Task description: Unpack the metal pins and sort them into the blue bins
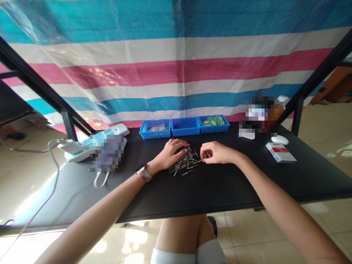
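Note:
A loose pile of thin silvery blind rivets [185, 161] lies on the black table in front of me. My left hand [174, 152] rests over the pile's left and far side, its fingers stretched out and holding nothing I can see. At the pile's right edge, my right hand [213, 153] has thumb and fingers pinched together. One rivet [199, 161] sticks out to the left from that pinch. Several rivets lie apart from the pile on its near side.
Behind the pile stand three blue bins: the left bin [155, 129] and right bin [214, 124] hold small bagged items, flanking a middle bin [186, 126]. A power strip [96, 141] is at left. A red-and-white box [280, 153] and white mouse [279, 140] sit at right.

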{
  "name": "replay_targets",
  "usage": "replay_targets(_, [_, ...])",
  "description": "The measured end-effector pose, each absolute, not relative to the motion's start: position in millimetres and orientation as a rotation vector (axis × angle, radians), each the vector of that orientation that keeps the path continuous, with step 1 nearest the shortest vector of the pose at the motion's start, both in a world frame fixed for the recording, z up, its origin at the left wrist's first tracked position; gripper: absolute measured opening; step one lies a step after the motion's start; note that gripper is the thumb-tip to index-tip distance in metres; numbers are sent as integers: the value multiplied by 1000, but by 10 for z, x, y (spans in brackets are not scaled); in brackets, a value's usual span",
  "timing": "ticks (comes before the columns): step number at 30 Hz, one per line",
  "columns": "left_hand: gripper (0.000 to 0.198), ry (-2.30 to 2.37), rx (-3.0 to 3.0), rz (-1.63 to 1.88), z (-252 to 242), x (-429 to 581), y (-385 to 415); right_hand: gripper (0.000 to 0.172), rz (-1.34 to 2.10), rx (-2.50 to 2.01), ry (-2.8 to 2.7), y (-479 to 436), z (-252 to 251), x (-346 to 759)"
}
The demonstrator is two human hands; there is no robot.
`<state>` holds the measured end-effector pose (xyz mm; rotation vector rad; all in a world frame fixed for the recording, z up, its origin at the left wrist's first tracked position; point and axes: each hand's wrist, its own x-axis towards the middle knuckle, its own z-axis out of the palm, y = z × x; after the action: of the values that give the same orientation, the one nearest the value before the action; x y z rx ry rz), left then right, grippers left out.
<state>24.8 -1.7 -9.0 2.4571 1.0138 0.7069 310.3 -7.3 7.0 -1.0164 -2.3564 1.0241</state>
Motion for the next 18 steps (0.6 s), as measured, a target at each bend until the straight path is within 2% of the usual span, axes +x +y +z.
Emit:
replay_targets(8, [44, 1035, 2303, 751, 0, 222, -58, 31, 1360, -1035, -1850, 56, -3, 3135])
replay_targets(13, [36, 994, 2184, 865, 18, 202, -51, 43, 1262, -991, -1513, 145, -132, 2910])
replay_targets(18, [26, 998, 2087, 1068, -82, 203, 10, 45, 1166, -957, -1463, 288, -203, 2657])
